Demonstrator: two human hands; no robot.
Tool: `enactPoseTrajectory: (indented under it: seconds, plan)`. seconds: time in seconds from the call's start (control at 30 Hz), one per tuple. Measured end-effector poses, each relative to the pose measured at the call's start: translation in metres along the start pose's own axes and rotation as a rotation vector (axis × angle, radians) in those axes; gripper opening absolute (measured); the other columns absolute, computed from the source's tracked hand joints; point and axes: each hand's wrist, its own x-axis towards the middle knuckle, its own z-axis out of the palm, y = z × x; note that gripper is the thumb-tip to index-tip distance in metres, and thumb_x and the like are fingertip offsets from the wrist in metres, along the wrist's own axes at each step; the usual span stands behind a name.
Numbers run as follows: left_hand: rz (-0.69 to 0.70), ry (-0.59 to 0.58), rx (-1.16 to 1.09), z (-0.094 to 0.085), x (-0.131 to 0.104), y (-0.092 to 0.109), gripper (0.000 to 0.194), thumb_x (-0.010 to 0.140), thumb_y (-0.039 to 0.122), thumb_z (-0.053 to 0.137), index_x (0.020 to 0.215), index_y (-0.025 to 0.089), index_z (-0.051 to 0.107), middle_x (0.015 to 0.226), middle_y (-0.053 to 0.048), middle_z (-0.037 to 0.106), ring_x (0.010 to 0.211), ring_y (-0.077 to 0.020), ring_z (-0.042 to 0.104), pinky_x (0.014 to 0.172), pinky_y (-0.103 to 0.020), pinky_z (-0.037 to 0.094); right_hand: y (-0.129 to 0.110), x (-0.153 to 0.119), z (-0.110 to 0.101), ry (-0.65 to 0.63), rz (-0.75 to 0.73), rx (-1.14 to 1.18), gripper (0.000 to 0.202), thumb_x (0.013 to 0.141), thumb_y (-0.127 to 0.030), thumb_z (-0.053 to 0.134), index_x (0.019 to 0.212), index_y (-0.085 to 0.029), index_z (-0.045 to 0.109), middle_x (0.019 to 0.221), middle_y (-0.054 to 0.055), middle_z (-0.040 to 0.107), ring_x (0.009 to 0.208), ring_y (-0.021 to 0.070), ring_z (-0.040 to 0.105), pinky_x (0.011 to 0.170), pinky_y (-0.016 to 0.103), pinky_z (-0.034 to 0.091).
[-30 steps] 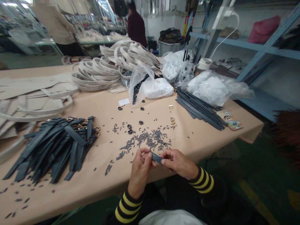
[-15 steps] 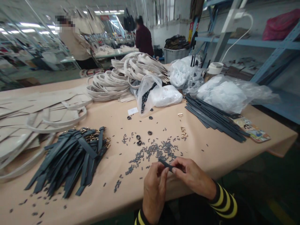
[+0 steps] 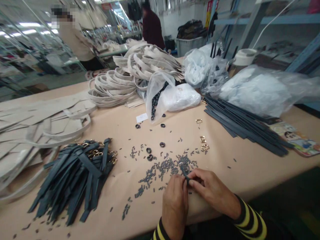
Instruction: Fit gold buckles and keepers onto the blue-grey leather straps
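Between my two hands is a short dark strap (image 3: 184, 171), pinched near the table's front edge. My left hand (image 3: 175, 200) has its fingers closed on one side of it. From the other side, the thumb and fingertips of my right hand (image 3: 211, 188) grip it. Just beyond my fingers lies a scatter of small dark cut pieces (image 3: 166, 165). Several black rings (image 3: 162, 144) sit behind them, and gold-coloured buckles (image 3: 202, 139) lie to the right. Whether a small part is also inside my fingers is hidden.
Finished-looking dark straps with gold hardware (image 3: 82, 166) are heaped at left, beside beige straps (image 3: 67, 131). Coiled beige straps (image 3: 112, 88) and plastic bags (image 3: 183, 96) stand at the back. Long dark strips (image 3: 245, 123) and a patterned case (image 3: 297, 138) lie right. Two people (image 3: 152, 26) are beyond the table.
Both hands have shifted slightly right on the table. The strap has turned to point more away from me, and my left hand has rolled over so its back shows more. The camera view tilted down.
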Motion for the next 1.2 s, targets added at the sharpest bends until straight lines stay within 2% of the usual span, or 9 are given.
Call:
enactPoseTrajectory:
  seconds: [0.2, 0.47, 0.63, 0.7, 0.8, 0.83, 1.0, 1.07, 1.2]
  plan:
    - [-0.007, -0.036, -0.058, 0.003, 0.006, 0.002, 0.012, 0.083, 0.007, 0.042, 0.081, 0.017, 0.049, 0.071, -0.003, 0.055, 0.065, -0.0132, 0.053, 0.060, -0.024, 0.046, 0.005, 0.007, -0.003, 0.024, 0.034, 0.031, 0.014, 0.082, -0.019, 0.045, 0.078, -0.015, 0.059, 0.069, 0.001, 0.056, 0.066, 0.0118, 0.052, 0.061, 0.023, 0.037]
    - [-0.259, -0.185, -0.261, -0.005, 0.017, -0.004, 0.011, 0.085, 0.015, 0.041, 0.080, 0.017, 0.051, 0.072, -0.001, 0.054, 0.067, -0.0113, 0.052, 0.063, -0.023, 0.042, 0.001, 0.013, -0.006, -0.011, -0.001, 0.008, 0.015, 0.082, -0.021, 0.046, 0.077, -0.016, 0.060, 0.071, 0.001, 0.057, 0.068, 0.0120, 0.052, 0.063, 0.025, 0.038]
    - [-0.301, -0.473, -0.496, -0.025, 0.023, -0.006, 0.011, 0.085, 0.022, 0.043, 0.079, 0.017, 0.050, 0.073, -0.002, 0.056, 0.069, -0.0115, 0.054, 0.062, -0.022, 0.044, 0.010, 0.016, -0.006, -0.025, 0.159, 0.367, 0.018, 0.086, -0.031, 0.039, 0.087, -0.015, 0.047, 0.069, 0.002, 0.057, 0.060, 0.0116, 0.055, 0.056, 0.025, 0.045]
    - [-0.179, -0.437, -0.405, -0.039, 0.031, -0.019, 0.010, 0.084, 0.018, 0.043, 0.086, 0.017, 0.053, 0.091, -0.006, 0.056, 0.087, -0.0148, 0.054, 0.075, -0.026, 0.046, 0.013, 0.018, -0.008, 0.001, 0.198, 0.472, 0.016, 0.088, -0.031, 0.035, 0.090, -0.016, 0.041, 0.075, 0.002, 0.058, 0.055, 0.0093, 0.054, 0.051, 0.022, 0.045]
    - [-0.097, -0.023, 0.075, -0.054, 0.045, -0.052, 0.017, 0.081, 0.016, 0.045, 0.094, 0.015, 0.056, 0.106, -0.012, 0.047, 0.100, -0.0210, 0.046, 0.086, -0.036, 0.041, 0.012, 0.020, -0.013, -0.024, 0.170, 0.424, 0.009, 0.087, -0.023, 0.036, 0.092, -0.017, 0.040, 0.079, 0.000, 0.057, 0.049, 0.0043, 0.044, 0.043, 0.016, 0.038]
    - [-0.116, 0.012, 0.197, -0.057, 0.050, -0.063, 0.016, 0.081, 0.018, 0.046, 0.092, 0.014, 0.057, 0.100, -0.012, 0.048, 0.095, -0.0216, 0.047, 0.083, -0.037, 0.042, 0.011, 0.020, -0.014, -0.044, 0.153, 0.392, 0.008, 0.087, -0.022, 0.037, 0.092, -0.017, 0.041, 0.076, -0.001, 0.056, 0.048, 0.0035, 0.041, 0.042, 0.015, 0.035]
    - [-0.244, -0.208, 0.371, -0.062, 0.064, -0.090, 0.020, 0.082, 0.025, 0.040, 0.072, 0.015, 0.055, 0.078, -0.007, 0.052, 0.073, -0.0203, 0.049, 0.069, -0.035, 0.042, 0.002, 0.013, -0.018, -0.107, 0.078, 0.305, 0.028, 0.090, -0.035, 0.034, 0.074, -0.015, 0.044, 0.056, -0.005, 0.046, 0.042, 0.0027, 0.035, 0.041, 0.015, 0.030]
    - [-0.316, -0.222, 0.236, -0.064, 0.064, -0.086, 0.018, 0.080, 0.027, 0.044, 0.070, 0.016, 0.055, 0.075, -0.005, 0.053, 0.070, -0.0184, 0.049, 0.067, -0.032, 0.041, -0.004, 0.008, -0.018, -0.115, 0.086, 0.296, 0.029, 0.090, -0.035, 0.035, 0.071, -0.014, 0.045, 0.056, -0.004, 0.049, 0.043, 0.0032, 0.039, 0.044, 0.015, 0.033]
    - [-0.624, -0.245, -0.474, -0.064, 0.051, -0.064, 0.018, 0.074, 0.033, 0.058, 0.076, 0.015, 0.059, 0.068, -0.001, 0.056, 0.064, -0.0130, 0.050, 0.063, -0.026, 0.040, -0.016, -0.001, -0.011, -0.121, 0.057, 0.264, 0.023, 0.088, -0.025, 0.037, 0.074, -0.013, 0.051, 0.064, 0.000, 0.058, 0.052, 0.0063, 0.050, 0.054, 0.019, 0.040]
